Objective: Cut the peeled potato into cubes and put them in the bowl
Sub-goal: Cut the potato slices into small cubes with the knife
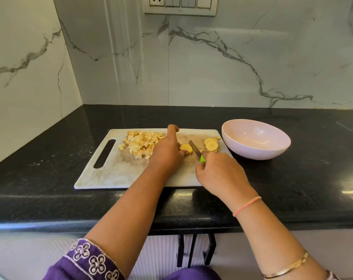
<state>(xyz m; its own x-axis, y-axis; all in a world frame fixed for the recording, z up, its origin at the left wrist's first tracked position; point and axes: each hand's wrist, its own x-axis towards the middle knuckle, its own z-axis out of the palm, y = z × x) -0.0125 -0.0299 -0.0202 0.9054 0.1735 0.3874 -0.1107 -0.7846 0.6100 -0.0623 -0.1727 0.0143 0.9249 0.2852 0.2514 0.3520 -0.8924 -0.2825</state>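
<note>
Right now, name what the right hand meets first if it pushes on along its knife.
Likely the potato slice held by the left hand, just beside the knife tip; depth is unclear, so the right hand might cross bare cutting board.

L arm: purple sleeve point(90, 261) w/ white floral embroidery at cuff. R wrist: thin pink thread band point(246, 206); gold bangle point(286, 266) further up forearm.
</note>
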